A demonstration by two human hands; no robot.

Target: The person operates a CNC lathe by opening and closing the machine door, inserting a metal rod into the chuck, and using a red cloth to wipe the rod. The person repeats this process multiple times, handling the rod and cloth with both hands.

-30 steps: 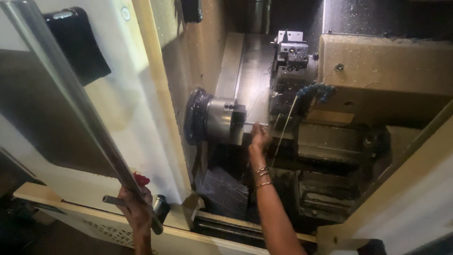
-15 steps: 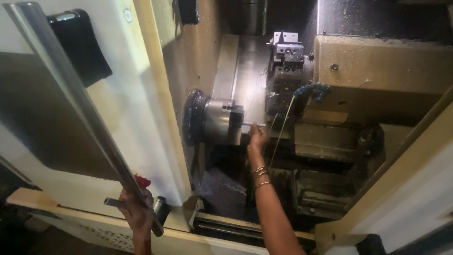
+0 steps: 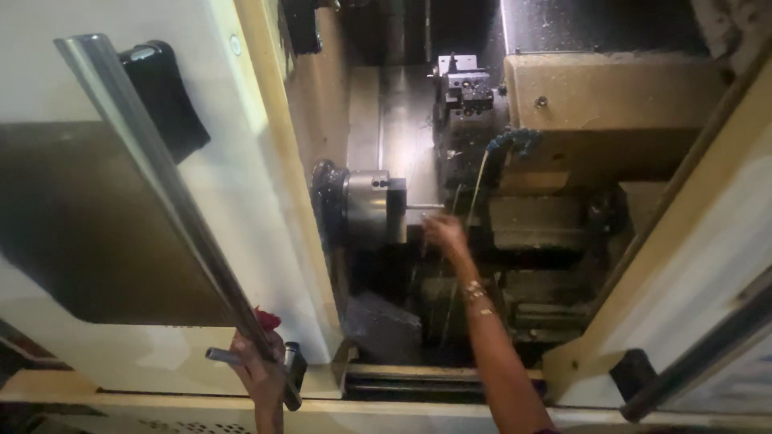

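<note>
While your right hand [image 3: 442, 231] was pressed up close to the chuck [image 3: 371, 210] a sec ago, it's now dropped a bit to the chuck's lower right, just under the thin rod [image 3: 425, 207] sticking out of the chuck face, fingers loosely curled w/ nothing clamped, so the rod looks left seated in the chuck. Your left hand [image 3: 259, 371] hasn't budged: wrapped tight on the door handle bar [image 3: 169, 201] far left of the chuck, w/ a short metal tool [image 3: 223, 356] & red rag [image 3: 267, 320] at that fist. Right of the chuck, the turret block [image 3: 465, 90] & blue coolant hose [image 3: 508, 138] crowd the reach.
</note>
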